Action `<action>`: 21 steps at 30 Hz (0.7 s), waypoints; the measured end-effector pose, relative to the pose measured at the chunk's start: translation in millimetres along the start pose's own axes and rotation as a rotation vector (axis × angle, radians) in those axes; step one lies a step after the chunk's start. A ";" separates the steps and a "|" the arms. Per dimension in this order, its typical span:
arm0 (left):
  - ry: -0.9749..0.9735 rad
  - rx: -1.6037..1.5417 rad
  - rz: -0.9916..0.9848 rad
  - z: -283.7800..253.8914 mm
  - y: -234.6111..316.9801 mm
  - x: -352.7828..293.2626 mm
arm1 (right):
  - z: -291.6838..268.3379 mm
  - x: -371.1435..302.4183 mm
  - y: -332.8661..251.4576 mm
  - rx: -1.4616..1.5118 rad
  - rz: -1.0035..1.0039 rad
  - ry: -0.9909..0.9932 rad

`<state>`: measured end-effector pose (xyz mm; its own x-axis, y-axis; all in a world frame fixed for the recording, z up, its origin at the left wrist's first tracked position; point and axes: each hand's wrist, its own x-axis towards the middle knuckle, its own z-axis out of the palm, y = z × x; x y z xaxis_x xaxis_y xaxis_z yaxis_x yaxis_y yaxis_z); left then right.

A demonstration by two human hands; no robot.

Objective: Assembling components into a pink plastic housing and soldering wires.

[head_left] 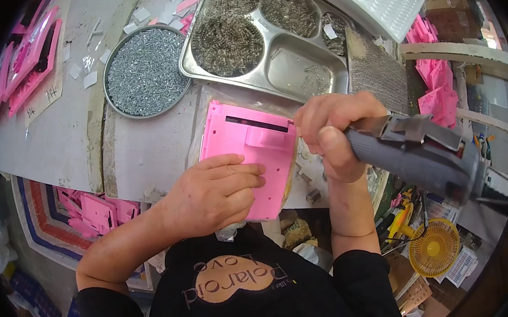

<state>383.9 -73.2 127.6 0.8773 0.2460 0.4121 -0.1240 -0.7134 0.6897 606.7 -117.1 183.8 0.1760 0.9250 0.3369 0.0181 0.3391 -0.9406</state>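
A pink plastic housing (246,141) with a black slot near its top lies flat on the worn work table (144,150). My left hand (212,195) presses down on its lower part, fingers curled over the pink surface. My right hand (333,133) grips the front end of a grey electric screwdriver (423,156), held at the housing's right edge. The driver's tip is hidden behind my fingers. Its body and cable run off to the lower right.
A round metal pan of screws (146,71) and a divided steel tray (294,64) with springs and small parts stand behind the housing. More pink housings (28,63) lie far left, others (436,94) right and in a bin (95,211) below. A yellow fan (434,248) sits lower right.
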 end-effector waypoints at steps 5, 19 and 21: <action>0.021 -0.006 0.006 3.2 -0.7 1.4 | -9.6 7.2 8.6 0.031 0.033 -0.103; 0.275 -0.047 -0.196 -9.0 9.6 -2.6 | 35.4 3.2 -42.8 0.493 -0.130 -0.314; 0.288 -0.041 -0.202 -13.2 8.9 -5.6 | 43.2 2.5 -41.0 0.525 -0.107 -0.251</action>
<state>371.8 -72.3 139.3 0.7200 0.5584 0.4119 0.0149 -0.6059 0.7954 563.8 -121.3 225.1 -0.0390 0.8715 0.4889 -0.4777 0.4135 -0.7751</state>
